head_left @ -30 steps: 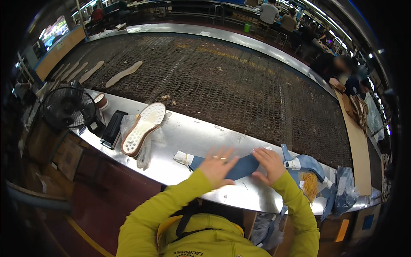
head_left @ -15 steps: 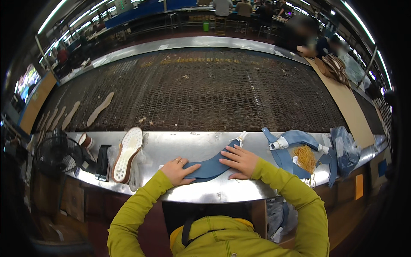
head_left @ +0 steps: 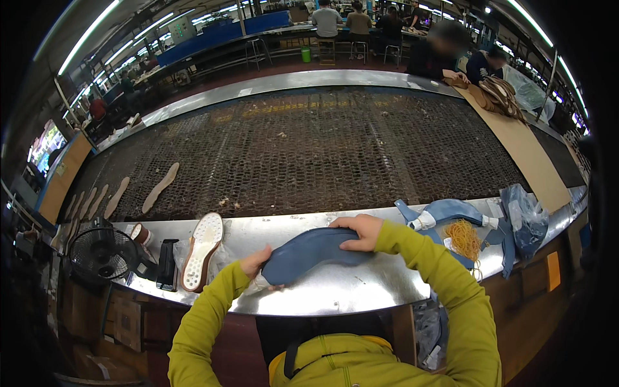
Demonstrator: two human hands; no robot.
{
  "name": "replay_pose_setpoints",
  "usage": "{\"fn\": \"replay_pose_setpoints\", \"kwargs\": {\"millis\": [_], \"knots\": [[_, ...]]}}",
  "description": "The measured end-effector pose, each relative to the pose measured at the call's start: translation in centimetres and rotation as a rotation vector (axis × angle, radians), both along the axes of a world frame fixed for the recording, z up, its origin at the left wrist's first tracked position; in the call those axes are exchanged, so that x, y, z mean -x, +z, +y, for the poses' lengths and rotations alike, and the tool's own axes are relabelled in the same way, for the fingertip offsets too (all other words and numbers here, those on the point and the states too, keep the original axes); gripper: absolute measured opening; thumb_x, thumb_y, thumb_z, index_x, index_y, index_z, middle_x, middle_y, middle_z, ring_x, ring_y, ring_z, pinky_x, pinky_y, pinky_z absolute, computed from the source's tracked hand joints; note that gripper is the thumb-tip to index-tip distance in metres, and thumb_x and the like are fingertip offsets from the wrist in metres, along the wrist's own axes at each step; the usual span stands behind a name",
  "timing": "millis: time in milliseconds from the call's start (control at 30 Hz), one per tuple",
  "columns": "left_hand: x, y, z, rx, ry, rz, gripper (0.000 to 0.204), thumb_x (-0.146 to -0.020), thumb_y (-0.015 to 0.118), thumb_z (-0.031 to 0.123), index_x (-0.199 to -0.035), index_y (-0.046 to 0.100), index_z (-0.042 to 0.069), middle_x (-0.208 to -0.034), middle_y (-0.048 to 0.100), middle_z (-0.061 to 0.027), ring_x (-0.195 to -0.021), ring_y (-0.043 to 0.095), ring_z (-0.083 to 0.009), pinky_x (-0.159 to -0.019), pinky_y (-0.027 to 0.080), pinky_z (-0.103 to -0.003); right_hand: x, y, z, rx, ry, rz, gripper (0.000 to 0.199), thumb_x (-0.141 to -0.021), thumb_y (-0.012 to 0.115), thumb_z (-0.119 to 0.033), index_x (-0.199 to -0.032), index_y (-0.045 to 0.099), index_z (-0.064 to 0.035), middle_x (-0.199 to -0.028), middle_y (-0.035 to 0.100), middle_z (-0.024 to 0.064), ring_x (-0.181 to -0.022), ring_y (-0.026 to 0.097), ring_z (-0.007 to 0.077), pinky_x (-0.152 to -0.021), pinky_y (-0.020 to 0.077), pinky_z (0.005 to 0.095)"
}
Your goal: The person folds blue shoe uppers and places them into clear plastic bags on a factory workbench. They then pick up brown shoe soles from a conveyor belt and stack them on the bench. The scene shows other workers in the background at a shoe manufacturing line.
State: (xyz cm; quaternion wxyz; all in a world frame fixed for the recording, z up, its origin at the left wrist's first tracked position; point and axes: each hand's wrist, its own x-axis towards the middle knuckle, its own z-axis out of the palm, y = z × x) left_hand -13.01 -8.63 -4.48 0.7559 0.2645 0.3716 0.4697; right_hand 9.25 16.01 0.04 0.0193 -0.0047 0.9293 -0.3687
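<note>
A curved blue shoe-upper piece (head_left: 313,255), perhaps a stack of several, spans the space between my hands above the metal ledge. My left hand (head_left: 256,261) grips its left end, where a white wrapped bit (head_left: 258,282) shows just below my fingers. At its upper right edge, my right hand (head_left: 362,231) is closed with the thumb in front and the fingers behind. Left of my hands a white-soled shoe bottom (head_left: 203,251) with a brown edge lies on clear plastic.
To the right are more blue pieces (head_left: 451,209) with white wraps, yellow cord (head_left: 463,238) and a plastic bag (head_left: 525,213). A black fan (head_left: 103,253) stands left. Beyond the ledge (head_left: 335,290) runs a mesh conveyor (head_left: 309,148) carrying insole-shaped pieces (head_left: 161,187). People work at the far right.
The blue piece lay under my flat hands with its white end at the upper right. Now it is turned, white end at the left, and both hands have closed on it. The view has tilted up.
</note>
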Motion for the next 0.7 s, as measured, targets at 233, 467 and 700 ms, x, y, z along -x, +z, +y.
{"fn": "replay_pose_setpoints", "kwargs": {"millis": [233,467,700], "knots": [[-1.9,-0.8,-0.1,0.275,0.112,0.466,0.062,-0.078,0.073,0.01,-0.13,0.041,0.001,-0.103,0.061,-0.0167,-0.095,0.062,-0.0258,-0.078,0.054,-0.036,-0.1,-2.1,0.4,0.546,-0.163,-0.608,0.05,-0.08,0.069,-0.02,-0.124,0.052,-0.0024,-0.106,0.063,0.0097,-0.091,0.06,0.0144,-0.081,0.0474,0.0264],[-5.0,0.8,-0.1,0.14,0.138,1.012,0.054,-0.077,0.074,0.019,-0.123,0.051,0.003,-0.103,0.063,-0.0162,-0.093,0.06,-0.0238,-0.082,0.047,-0.033,-5.0,-3.1,2.5,-0.022,-0.319,-0.166,0.047,-0.079,0.07,-0.025,-0.121,0.056,-0.0074,-0.111,0.062,0.0156,-0.097,0.06,0.026,-0.086,0.0478,0.0354],[-12.1,0.2,2.3,-0.642,0.083,1.9,0.062,-0.08,0.067,0.041,-0.131,0.048,0.011,-0.14,0.038,-0.0176,-0.129,0.035,-0.0355,-0.102,0.032,-0.051,-12.8,-0.7,11.3,-0.641,-0.363,-0.287,0.059,-0.065,0.077,-0.011,-0.12,0.058,-0.0127,-0.122,0.058,0.0062,-0.113,0.052,0.0252,-0.096,0.0423,0.0364]]}}
